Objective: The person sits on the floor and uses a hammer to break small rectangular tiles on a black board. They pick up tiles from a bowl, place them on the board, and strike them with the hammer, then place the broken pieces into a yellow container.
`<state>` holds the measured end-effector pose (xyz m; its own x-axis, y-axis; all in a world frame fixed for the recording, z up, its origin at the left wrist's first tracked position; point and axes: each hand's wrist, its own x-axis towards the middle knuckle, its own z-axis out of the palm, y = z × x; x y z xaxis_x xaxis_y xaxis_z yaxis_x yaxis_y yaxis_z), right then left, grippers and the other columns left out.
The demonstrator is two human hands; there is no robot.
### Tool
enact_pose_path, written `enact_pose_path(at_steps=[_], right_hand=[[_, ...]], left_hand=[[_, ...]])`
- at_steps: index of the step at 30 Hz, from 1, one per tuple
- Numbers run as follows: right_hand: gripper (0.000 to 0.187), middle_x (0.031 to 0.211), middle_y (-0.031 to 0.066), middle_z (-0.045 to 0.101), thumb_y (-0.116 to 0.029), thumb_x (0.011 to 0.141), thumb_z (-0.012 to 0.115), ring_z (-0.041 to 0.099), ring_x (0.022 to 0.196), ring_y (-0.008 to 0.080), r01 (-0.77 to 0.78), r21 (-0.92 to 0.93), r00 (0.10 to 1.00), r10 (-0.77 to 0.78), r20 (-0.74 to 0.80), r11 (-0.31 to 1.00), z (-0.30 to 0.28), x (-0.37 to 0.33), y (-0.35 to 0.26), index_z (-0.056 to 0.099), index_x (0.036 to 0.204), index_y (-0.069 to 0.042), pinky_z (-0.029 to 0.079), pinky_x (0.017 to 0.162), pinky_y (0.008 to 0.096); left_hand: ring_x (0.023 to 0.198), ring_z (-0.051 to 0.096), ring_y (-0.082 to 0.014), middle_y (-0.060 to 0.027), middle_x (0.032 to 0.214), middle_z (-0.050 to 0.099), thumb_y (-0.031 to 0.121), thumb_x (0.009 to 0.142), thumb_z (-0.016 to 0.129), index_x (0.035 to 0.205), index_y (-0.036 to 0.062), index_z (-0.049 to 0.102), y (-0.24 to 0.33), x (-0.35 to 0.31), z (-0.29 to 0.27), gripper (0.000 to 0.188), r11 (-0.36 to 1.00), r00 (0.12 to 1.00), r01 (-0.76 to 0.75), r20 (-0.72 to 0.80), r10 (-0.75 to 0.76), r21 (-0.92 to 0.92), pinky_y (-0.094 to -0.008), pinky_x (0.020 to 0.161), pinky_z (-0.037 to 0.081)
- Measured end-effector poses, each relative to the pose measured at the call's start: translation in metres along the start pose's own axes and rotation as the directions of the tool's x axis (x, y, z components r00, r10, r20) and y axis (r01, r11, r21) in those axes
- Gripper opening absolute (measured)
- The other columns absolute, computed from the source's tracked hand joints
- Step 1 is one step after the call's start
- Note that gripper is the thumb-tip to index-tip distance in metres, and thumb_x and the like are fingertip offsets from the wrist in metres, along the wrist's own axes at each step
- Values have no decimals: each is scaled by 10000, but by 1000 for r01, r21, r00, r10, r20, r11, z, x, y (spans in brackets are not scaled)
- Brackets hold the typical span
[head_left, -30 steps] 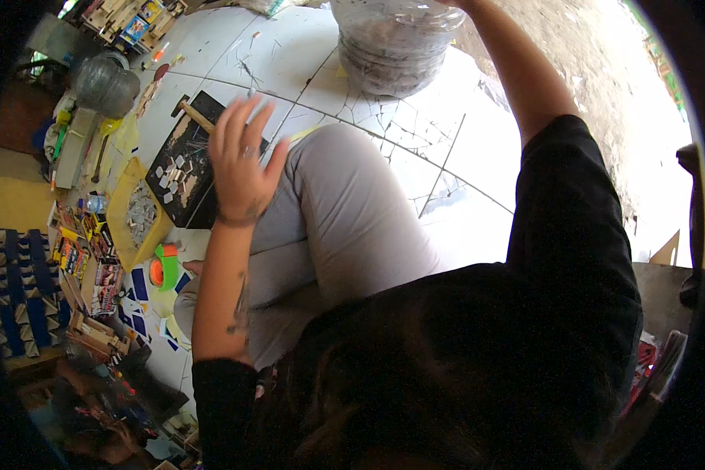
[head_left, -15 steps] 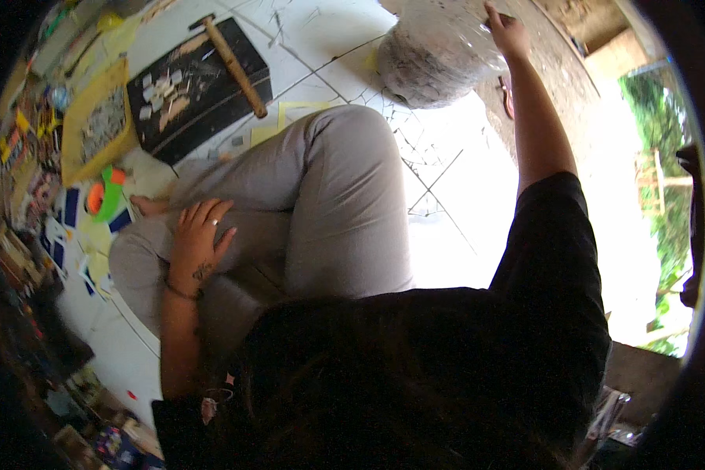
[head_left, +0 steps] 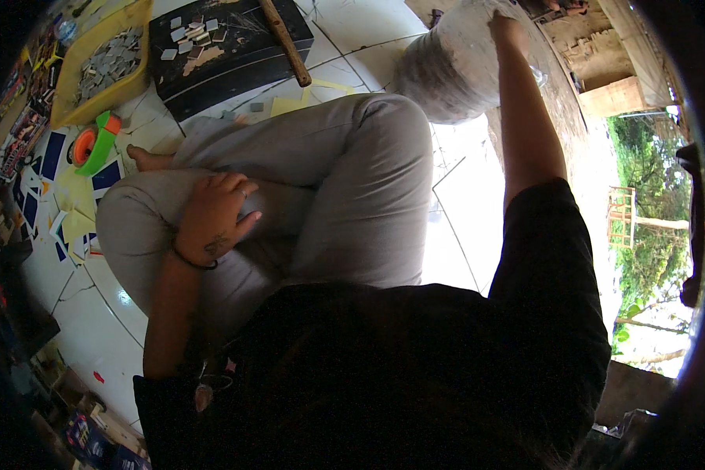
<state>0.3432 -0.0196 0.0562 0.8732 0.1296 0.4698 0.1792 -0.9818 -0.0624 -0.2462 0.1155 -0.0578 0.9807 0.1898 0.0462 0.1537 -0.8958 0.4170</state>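
Observation:
My right arm stretches out to the far right, where my right hand (head_left: pixel 510 34) is closed at the upper edge of a large, cloudy plastic bag (head_left: pixel 446 66). The bag is bulky and rounded, with greyish contents that I cannot make out. My fingertips there are small and partly hidden. My left hand (head_left: pixel 215 207) lies on my crossed legs, thumb apart and fingers loosely stretched, with nothing in it. A dark band circles that wrist, and a ring sits on one finger.
A black box (head_left: pixel 235 59) carries small tile pieces (head_left: pixel 192 37) and a wooden-handled hammer (head_left: pixel 284 39). Beside it stands a yellow tray (head_left: pixel 64 98) of grey pieces. A green and orange tape dispenser (head_left: pixel 94 145) lies near blue and white scraps (head_left: pixel 52 157). Clutter lines the left side.
The view has shifted, so the box and tray appear higher. My right hand stays at the bag, its fingers now less visible. My left hand still rests on my leg.

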Motion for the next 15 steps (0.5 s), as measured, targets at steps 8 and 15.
enact_pose_path(at_steps=[8, 15], right_hand=[[414, 997, 163, 660, -374, 884, 446, 616, 976, 325, 551, -277, 834, -515, 196, 787, 99, 77, -59, 691, 938, -44, 494, 816, 421], [639, 912, 178, 667, -573, 872, 406, 609, 894, 372, 548, -190, 829, -500, 250, 815, -18, 22, -57, 687, 827, -1, 473, 802, 420]], left_hand=[[1092, 489, -289, -117, 1122, 537, 224, 774, 671, 1098, 39, 562, -2, -9, -2, 389, 995, 1000, 18, 15, -17, -102, -419, 963, 349], [1068, 497, -270, -102, 1078, 546, 201, 750, 690, 1074, 30, 579, -2, -8, 1, 383, 996, 999, 6, -36, -9, -88, -398, 959, 348]])
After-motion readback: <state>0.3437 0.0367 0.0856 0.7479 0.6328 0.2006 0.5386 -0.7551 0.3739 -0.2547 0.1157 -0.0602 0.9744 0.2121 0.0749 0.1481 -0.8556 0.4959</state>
